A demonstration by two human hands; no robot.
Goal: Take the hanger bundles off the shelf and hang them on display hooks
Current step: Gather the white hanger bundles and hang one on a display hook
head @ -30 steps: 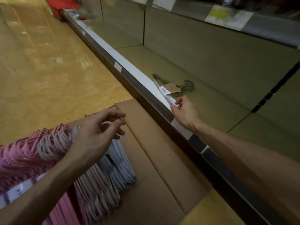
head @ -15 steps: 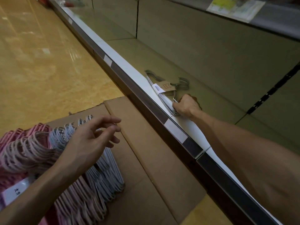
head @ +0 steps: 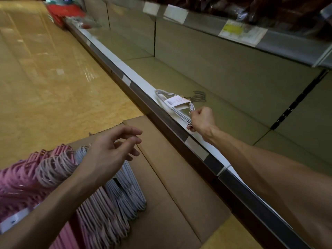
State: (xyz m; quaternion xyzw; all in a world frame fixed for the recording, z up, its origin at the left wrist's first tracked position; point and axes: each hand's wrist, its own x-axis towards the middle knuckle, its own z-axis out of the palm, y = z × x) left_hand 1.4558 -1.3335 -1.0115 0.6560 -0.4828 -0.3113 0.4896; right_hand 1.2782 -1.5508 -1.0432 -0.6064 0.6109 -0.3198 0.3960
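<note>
Right hand (head: 203, 119) gripping one end of a grey hanger bundle (head: 177, 105) lying at the front edge of the shelf (head: 224, 112), left hand (head: 107, 151) with loosely spread fingers holding nothing, hovering over pink and white hangers (head: 59, 169) on a cardboard box (head: 179, 177) just below the shelf

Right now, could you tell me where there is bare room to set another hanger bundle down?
The olive shelf floor is bare behind the grey wire hanger bundle in the right hand's grip. The brown cardboard is free between shelf edge and the piled pink and white hangers, crowded under the left hand.
</note>
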